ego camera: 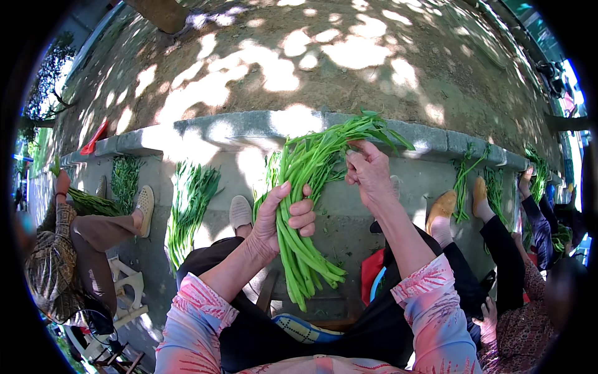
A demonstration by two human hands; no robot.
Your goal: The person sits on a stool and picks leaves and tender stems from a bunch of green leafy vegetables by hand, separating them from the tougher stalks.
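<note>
My left hand [270, 222] is wrapped around the middle of a bunch of long green stems with narrow leaves, which look like water spinach [306, 170]. The thick cut ends hang down above my lap, and the leafy tops lean to the upper right. At those tops my right hand [371, 173] has its fingers curled, with thumb and forefinger pinching among the leaves. Exactly what sits between the fingertips is partly hidden. Behind the held bunch, more greens [273, 170] lie on the pavement between my feet.
A stone kerb [224, 133] crosses in front, with bare soil beyond. A pile of greens [191, 205] lies at left. Seated people flank me; a shoe [440, 210] is near on the right. A red bag [372, 276] hangs by my knee. A plastic stool [128, 285] stands left.
</note>
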